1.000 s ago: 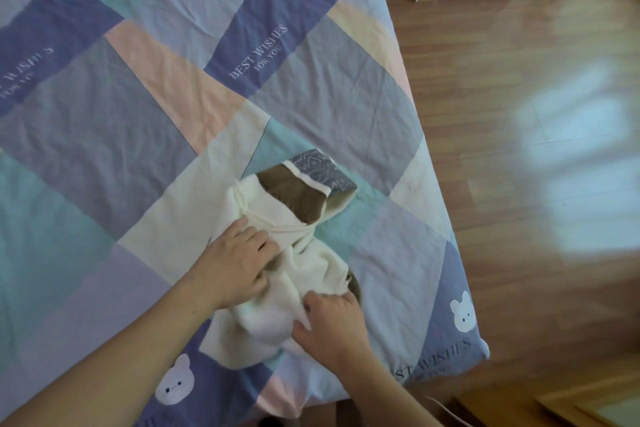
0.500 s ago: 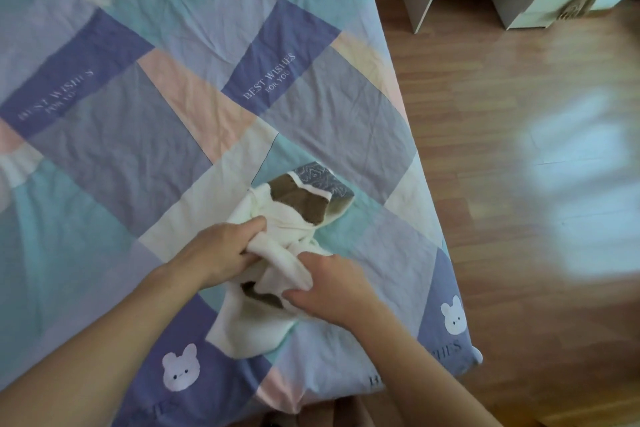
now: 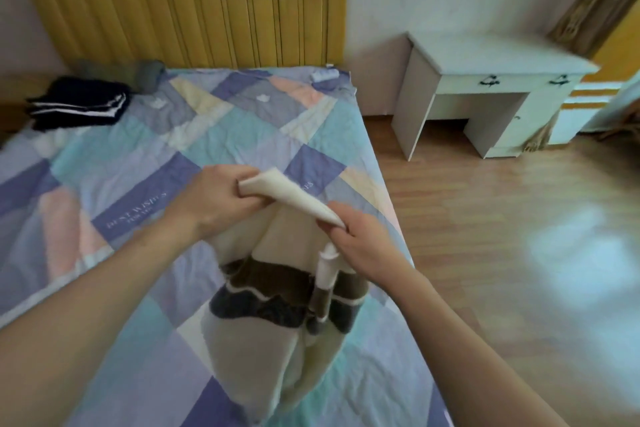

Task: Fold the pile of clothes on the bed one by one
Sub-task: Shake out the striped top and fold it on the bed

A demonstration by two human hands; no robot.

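A cream sweater (image 3: 270, 340) with a brown and navy patterned band hangs in the air over the near part of the bed (image 3: 145, 184). My left hand (image 3: 221, 201) grips one end of its upper cream edge and my right hand (image 3: 360, 239) grips the other end, so the edge stretches between them. The body of the sweater drops below my hands and its lower end reaches the patchwork bedspread. A cream sleeve or fold dangles beside my right wrist.
A folded dark garment with white stripes (image 3: 79, 106) and a grey folded piece (image 3: 138, 73) lie at the far left by the yellow headboard (image 3: 194, 14). A white desk (image 3: 491, 80) stands right of the bed on the wooden floor (image 3: 519, 253).
The sweater lay crumpled on the bedspread under my hands; both hands have since gathered its edge and lifted it up. My view has tilted upward, showing the headboard and desk.
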